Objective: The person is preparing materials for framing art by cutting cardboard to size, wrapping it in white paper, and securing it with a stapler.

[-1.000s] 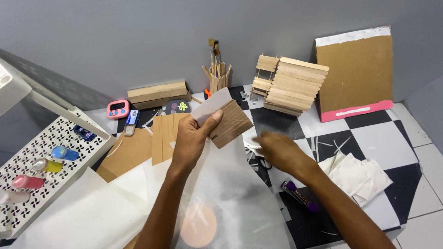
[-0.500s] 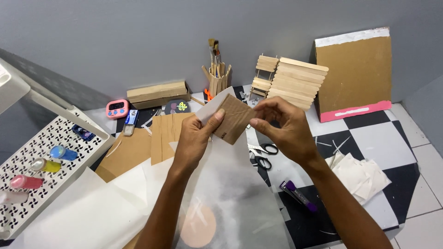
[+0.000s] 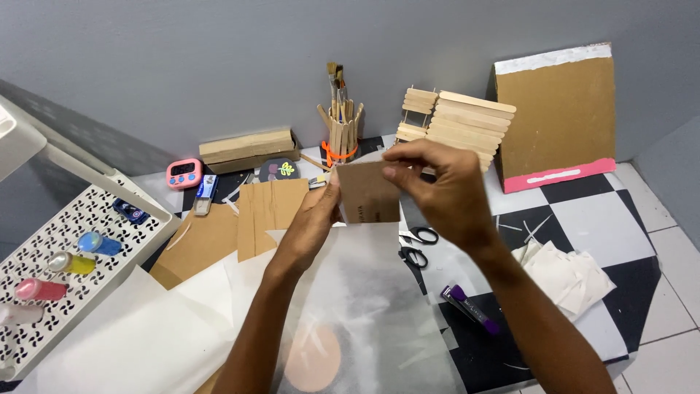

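Above a checkered table, card held upright between both hands. Left hand clamped on card's left edge, thumb pressed to its face; right hand pinched shut on top right corner. Below, spread translucent sheet over brown cardboard. Just right of sheet, black scissors and purple tube; farther right, folded white papers. Behind, against grey wall: stick holder with brushes, stick stack, leaning cardboard panel, pink timer. Far left, white perforated rack with paint bottles.
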